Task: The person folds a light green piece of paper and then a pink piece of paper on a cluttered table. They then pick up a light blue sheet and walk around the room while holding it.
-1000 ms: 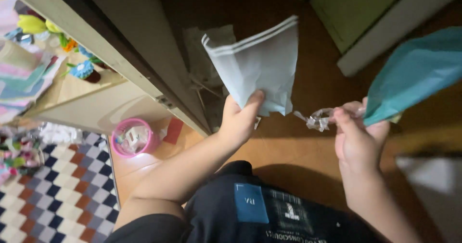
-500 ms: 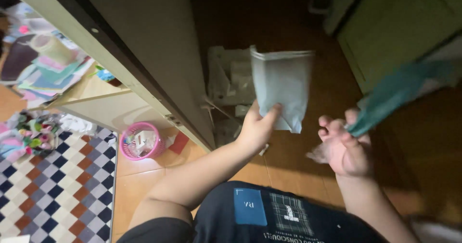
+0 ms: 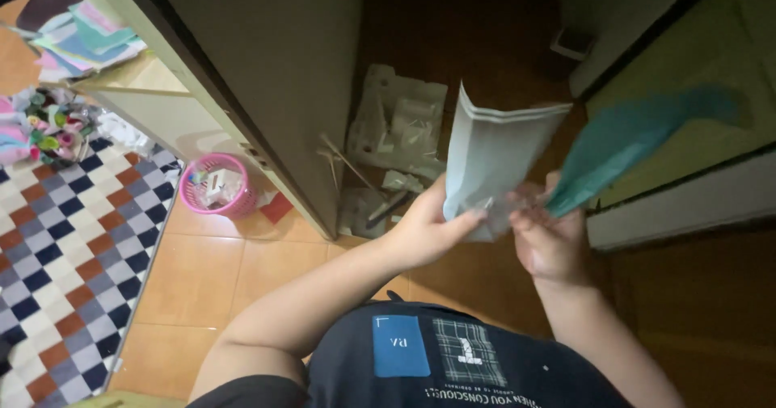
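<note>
The left hand (image 3: 424, 230) is clamped on the lower edge of a pale grey-green flat plastic bag (image 3: 493, 153), holding it upright in front of the body, above the orange tiled floor (image 3: 202, 271). Just beside it, the right hand (image 3: 550, 234) pinches the end of a blurred teal plastic bag (image 3: 630, 137) that trails up to the right. A round pink basket (image 3: 217, 186) sits on the floor by the tall beige cabinet door (image 3: 267, 69), well apart from both hands.
</note>
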